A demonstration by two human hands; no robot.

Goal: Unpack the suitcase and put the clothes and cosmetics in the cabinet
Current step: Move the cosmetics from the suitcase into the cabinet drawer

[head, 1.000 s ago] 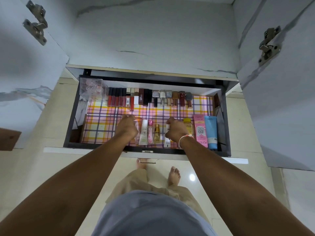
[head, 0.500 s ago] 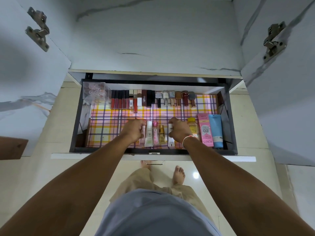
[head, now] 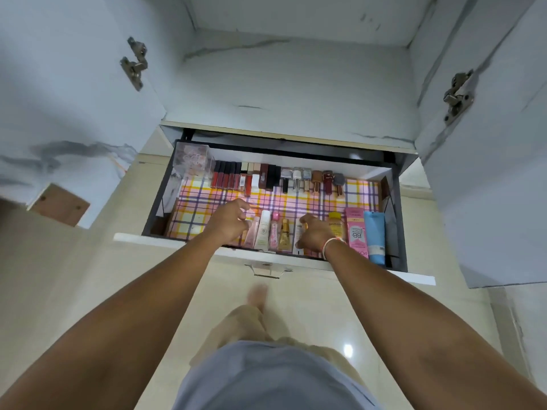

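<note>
I am in the cosmetics step: the pulled-out black-walled cabinet drawer (head: 396, 220) with its pink-and-yellow plaid liner already carries most of the load. Along its back edge stand a row of dark red lip-gloss tubes (head: 226, 176) and a row of small nail-polish bottles (head: 310, 180); along the front edge lie small squeeze tubes, with a pink BB-cream box (head: 356, 232) and a pale blue tube (head: 375, 236) toward the front right corner.

My left hand (head: 229, 223) hovers over the left end of that front row, fingers loosely curled and holding nothing that I can see. My right hand (head: 313, 235) lies on a white tube (head: 297, 232), fingers bent around its upper end — I judge it a light grip, squaring the tube up against its neighbours.

No clothes and no suitcase are in view. Next, I reckon, the front row wants closing up — gentle sideways nudges, since these light tubes would roll or topple the upright bottles behind.
</note>
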